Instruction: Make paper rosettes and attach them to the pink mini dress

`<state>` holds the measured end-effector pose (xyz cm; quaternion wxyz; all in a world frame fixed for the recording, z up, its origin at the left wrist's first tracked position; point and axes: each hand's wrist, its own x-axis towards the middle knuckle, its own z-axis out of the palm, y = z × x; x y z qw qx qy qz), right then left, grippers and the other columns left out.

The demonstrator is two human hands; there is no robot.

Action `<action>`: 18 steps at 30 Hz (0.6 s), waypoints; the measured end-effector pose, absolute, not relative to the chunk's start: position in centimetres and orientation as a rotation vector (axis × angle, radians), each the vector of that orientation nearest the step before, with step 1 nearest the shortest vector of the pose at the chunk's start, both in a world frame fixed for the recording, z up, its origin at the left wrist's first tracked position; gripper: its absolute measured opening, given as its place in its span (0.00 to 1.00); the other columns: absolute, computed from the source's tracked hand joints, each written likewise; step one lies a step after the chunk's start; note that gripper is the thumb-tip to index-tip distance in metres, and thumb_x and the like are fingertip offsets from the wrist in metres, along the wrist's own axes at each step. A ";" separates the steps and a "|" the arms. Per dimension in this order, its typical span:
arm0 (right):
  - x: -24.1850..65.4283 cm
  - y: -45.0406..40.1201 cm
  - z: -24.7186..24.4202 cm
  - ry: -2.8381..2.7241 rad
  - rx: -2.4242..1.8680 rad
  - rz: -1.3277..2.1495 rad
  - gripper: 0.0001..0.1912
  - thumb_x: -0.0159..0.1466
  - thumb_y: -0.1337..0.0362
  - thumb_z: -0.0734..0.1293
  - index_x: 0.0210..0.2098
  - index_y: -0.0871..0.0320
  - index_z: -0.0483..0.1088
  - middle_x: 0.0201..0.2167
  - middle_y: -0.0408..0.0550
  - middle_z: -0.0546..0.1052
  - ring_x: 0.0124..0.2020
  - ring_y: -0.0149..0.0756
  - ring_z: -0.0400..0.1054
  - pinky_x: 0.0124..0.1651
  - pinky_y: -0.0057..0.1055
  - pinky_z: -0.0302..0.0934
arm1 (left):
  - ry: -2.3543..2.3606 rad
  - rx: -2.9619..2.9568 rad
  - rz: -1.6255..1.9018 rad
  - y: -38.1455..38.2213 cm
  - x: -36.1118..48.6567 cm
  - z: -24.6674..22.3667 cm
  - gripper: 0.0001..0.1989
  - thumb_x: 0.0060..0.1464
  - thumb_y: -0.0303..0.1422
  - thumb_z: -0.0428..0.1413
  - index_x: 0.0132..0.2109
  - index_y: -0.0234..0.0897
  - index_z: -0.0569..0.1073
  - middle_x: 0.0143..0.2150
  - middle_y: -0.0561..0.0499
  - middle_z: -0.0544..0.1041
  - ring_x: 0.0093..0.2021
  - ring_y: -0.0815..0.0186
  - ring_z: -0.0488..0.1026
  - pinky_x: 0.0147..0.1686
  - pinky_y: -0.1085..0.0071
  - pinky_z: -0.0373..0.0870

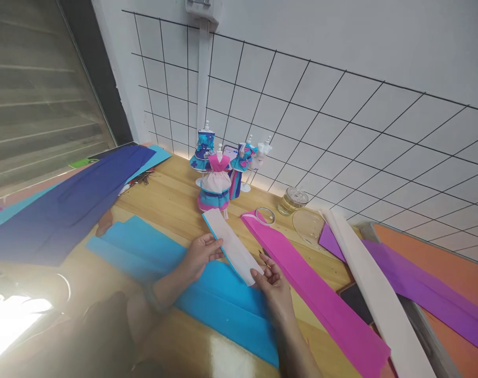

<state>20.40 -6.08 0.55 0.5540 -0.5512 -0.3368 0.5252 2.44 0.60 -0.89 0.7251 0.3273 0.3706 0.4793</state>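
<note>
A white strip (233, 247) with a blue edge is held up in both hands above a wide blue sheet (223, 304). My left hand (201, 255) pinches the strip's left edge between thumb and fingers. At its lower right end, my right hand (272, 278) grips the strip with the thumb on top. A thin dark, pointed object (264, 258) shows at the right fingers; what it is cannot be made out. Right of the hands lies a long pink strip (313, 289), with a clear ring (265, 216) on its far end.
Several small dress forms, one in a pink, white and blue dress (215, 184), stand behind the strip. A glass jar (292, 200) is right of them. Dark blue material (77, 199) lies left; white (376, 289) and purple strips (428, 294) lie right.
</note>
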 end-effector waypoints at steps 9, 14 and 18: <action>20.2 -5.9 0.7 -0.889 -1.347 1.101 0.27 0.42 0.61 0.73 0.41 0.58 0.67 0.22 0.41 0.70 0.25 0.33 0.64 0.26 0.28 0.59 | 0.679 0.662 1.028 0.2 2.8 -0.2 0.15 0.45 0.33 0.58 0.40 0.31 0.69 0.40 0.42 0.75 0.38 0.59 0.73 0.38 0.63 0.68; 20.0 -6.1 0.5 -0.927 -1.336 1.139 0.24 0.42 0.62 0.73 0.39 0.58 0.68 0.21 0.40 0.69 0.24 0.32 0.64 0.26 0.27 0.59 | 0.676 0.621 1.023 0.2 3.0 -0.2 0.15 0.42 0.31 0.60 0.40 0.31 0.70 0.38 0.43 0.76 0.39 0.61 0.72 0.40 0.65 0.67; 20.1 -6.1 0.0 -0.963 -1.310 1.184 0.23 0.44 0.62 0.72 0.40 0.57 0.66 0.25 0.43 0.71 0.26 0.32 0.65 0.25 0.27 0.60 | 0.707 0.602 1.061 0.3 3.0 -0.6 0.14 0.41 0.31 0.60 0.38 0.30 0.71 0.37 0.44 0.76 0.37 0.62 0.72 0.37 0.67 0.68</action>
